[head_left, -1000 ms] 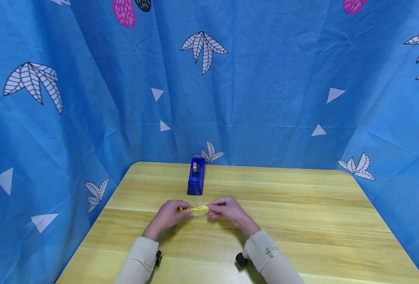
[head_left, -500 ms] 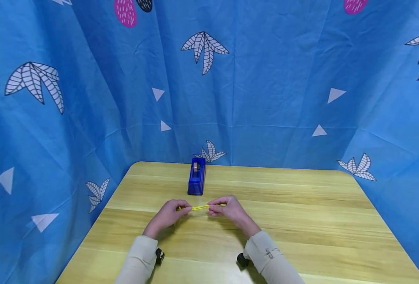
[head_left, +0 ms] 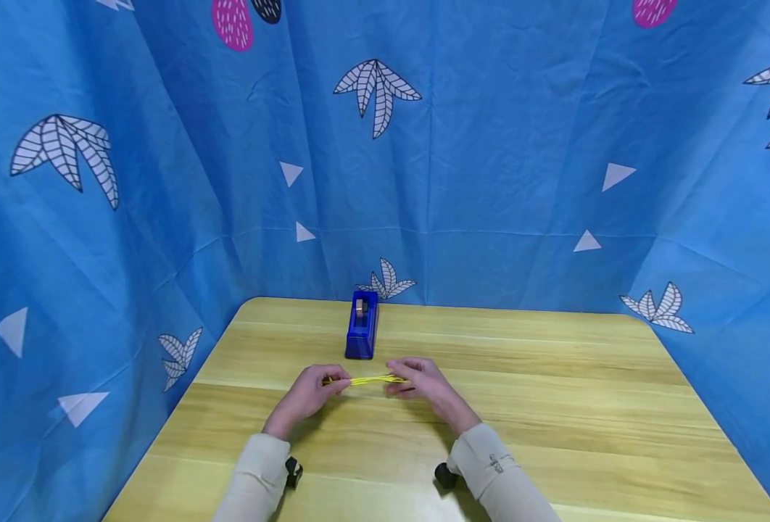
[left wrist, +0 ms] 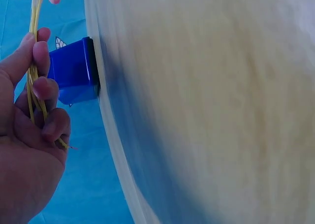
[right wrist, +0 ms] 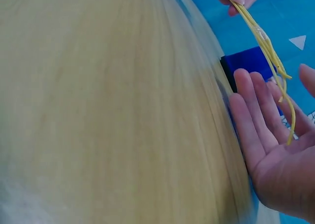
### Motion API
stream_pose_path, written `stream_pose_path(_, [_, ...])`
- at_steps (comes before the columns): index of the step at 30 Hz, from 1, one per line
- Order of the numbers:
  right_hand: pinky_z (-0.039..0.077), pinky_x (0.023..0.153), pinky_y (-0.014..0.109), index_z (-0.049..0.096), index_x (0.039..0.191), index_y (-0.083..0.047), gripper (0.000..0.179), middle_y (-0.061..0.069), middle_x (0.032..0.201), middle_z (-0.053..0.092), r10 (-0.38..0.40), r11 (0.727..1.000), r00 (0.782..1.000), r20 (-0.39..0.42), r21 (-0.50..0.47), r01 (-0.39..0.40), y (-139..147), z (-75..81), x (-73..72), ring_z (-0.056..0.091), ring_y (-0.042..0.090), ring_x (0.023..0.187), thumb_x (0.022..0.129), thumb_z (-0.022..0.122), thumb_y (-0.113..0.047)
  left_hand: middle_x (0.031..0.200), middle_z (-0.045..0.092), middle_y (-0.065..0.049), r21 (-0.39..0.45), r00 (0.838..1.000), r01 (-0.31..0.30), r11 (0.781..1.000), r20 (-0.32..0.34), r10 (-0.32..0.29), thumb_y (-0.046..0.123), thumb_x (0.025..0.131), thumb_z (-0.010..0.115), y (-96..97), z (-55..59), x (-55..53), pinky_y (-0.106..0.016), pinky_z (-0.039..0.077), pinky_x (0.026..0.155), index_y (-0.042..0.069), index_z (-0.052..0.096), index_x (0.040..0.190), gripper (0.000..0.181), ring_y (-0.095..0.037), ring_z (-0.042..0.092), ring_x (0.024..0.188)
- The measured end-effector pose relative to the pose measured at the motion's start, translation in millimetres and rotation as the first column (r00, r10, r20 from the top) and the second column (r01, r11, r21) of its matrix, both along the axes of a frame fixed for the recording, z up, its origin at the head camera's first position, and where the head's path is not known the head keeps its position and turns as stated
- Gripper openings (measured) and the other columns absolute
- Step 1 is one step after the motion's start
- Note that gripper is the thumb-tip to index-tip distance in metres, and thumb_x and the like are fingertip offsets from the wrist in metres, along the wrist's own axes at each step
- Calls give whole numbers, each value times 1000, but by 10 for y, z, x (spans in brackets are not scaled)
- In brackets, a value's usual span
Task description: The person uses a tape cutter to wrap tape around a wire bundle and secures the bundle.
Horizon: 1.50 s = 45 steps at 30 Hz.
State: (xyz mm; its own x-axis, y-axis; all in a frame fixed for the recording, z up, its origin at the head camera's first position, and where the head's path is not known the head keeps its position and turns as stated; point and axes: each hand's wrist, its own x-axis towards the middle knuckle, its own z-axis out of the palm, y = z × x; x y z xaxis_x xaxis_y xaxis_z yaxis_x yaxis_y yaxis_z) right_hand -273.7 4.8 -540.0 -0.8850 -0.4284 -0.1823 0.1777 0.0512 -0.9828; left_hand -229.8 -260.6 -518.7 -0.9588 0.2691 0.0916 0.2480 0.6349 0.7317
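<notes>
A thin bundle of yellow cords runs between the two hands, above the table. My left hand pinches one end between thumb and fingers; in the left wrist view, cord tails trail down across its curled fingers. A shiny, clear tape-like patch wraps the bundle partway along. My right hand has its fingers extended and its thumb apart, around the other end. There the cord ends fan out loosely, one reaching down to the palm in the right wrist view.
A blue tape dispenser with a small roll stands just beyond the hands on the wooden table. Behind it hangs a blue patterned curtain. Black wrist devices sit under both sleeves.
My right hand pinched the bundle's end earlier; now its fingers have parted from the cords. More cord shows between the hands. My left hand keeps its pinch, nearly unmoved.
</notes>
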Motion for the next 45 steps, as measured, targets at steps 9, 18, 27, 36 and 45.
stream_pose_path(9, [62, 70, 29, 71, 120, 3, 42, 11, 96, 78, 79, 995, 996, 34, 53, -81, -21, 25, -7, 75, 17, 75, 98, 73, -32, 75, 65, 6, -25, 1000, -14, 1000, -17, 14, 22, 101, 68, -22, -2, -18, -24, 45, 63, 14, 79, 99, 13, -10, 53, 70])
stream_pose_path(18, [63, 75, 31, 72, 114, 12, 27, 14, 89, 78, 52, 998, 998, 22, -42, -51, -47, -2, -29, 74, 14, 73, 96, 74, -8, 82, 71, 7, -67, 998, -56, 996, -32, 54, 23, 100, 70, -8, -1, -4, -26, 48, 61, 18, 80, 101, 11, -10, 57, 70])
stream_pose_path(27, [64, 78, 33, 76, 110, 8, 19, 19, 94, 78, -13, 1000, 1000, -26, -8, 12, -54, 27, -75, 76, 16, 77, 93, 75, -1, 106, 74, 3, -156, 995, -98, 983, -26, 95, 35, 100, 70, 34, 6, -10, -38, 54, 80, 25, 78, 113, 18, -14, 64, 92])
stream_pose_path(36, [63, 81, 35, 78, 107, 4, 16, 17, 99, 78, 5, 997, 984, -179, 78, 9, -32, 43, -75, 78, 23, 84, 91, 75, 1, 95, 75, 8, -143, 1000, 1, 990, -19, -4, 29, 100, 71, 20, -22, -105, -33, 52, 80, 20, 79, 104, 13, -10, 62, 86])
stream_pose_path(45, [63, 80, 34, 75, 117, 3, 24, 17, 104, 76, 28, 996, 975, -220, 91, -8, -31, 11, -90, 77, 24, 87, 94, 74, -4, 88, 73, 8, -121, 996, 8, 993, -82, -18, 22, 97, 74, -8, -15, -137, -28, 50, 74, 18, 79, 94, 7, -6, 60, 79])
